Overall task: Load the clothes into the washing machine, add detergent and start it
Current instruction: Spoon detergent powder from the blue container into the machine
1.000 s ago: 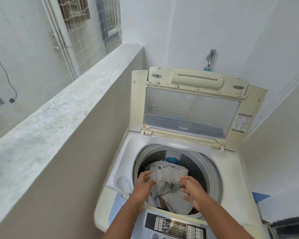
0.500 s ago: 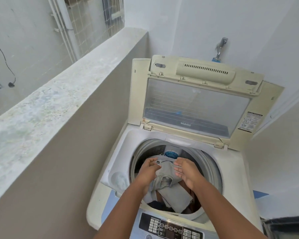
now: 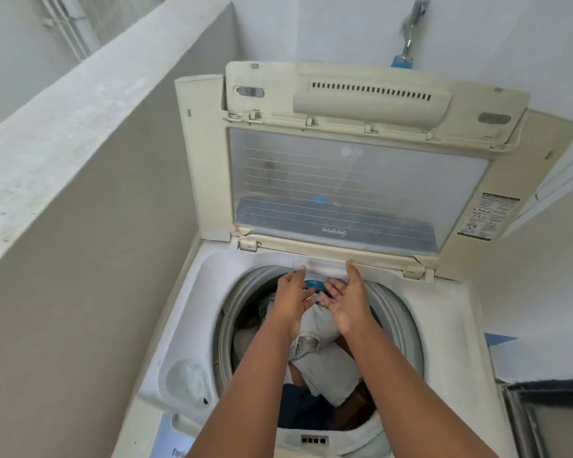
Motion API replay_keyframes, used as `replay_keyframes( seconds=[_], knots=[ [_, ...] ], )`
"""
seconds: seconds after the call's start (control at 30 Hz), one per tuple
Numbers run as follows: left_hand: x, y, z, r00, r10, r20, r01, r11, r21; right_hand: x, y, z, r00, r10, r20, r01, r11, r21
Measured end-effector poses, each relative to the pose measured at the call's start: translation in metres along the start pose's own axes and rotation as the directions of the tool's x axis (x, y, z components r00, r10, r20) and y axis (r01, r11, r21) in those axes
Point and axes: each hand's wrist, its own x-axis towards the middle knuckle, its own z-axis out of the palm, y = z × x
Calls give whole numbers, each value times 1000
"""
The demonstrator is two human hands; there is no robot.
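In the head view we saw both bare hands reached out over the open drum of the washing machine (image 3: 444, 325). The left hand (image 3: 291, 300) showed its back to us, fingers straight and loosely spread; the right hand (image 3: 346, 300) faced it palm-in, fingers likewise extended. Neither hand gripped anything; the two sets of fingertips were close together, with a narrow gap between the palms.

Just below and nearer than the fingers lay the clothes (image 3: 325, 358): a pale grey garment on top, crumpled, with dark blue and brown pieces under it toward the near rim. A paler item sat left of the left wrist, inside the drum. Between the fingertips, at the drum's far wall, a small blue part (image 3: 313, 285) showed. Directly beyond the fingertips ran a whitish, blurred strip at the machine's back edge, and behind that the lid (image 3: 344, 180) stood raised, its clear window facing us. Above the lid, a tap (image 3: 411, 31) projected from the wall. Left of the hands ran a grey parapet wall (image 3: 80, 127).
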Motion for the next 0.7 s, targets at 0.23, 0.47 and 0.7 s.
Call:
replay_keyframes(
  seconds=[0.23,0.47,0.7],
  knots=[
    [15,-9,21,997,31,-64,-47,962,-269,19,3,-5,1000,18,1,-18,993,119],
    [26,-18,34,991,57,-120,-70,991,-110,25,7,-12,999,-23,36,19,993,114],
    [21,-31,18,991,108,-79,-112,993,-40,24,28,-27,999,-36,20,35,999,38]
  ],
)
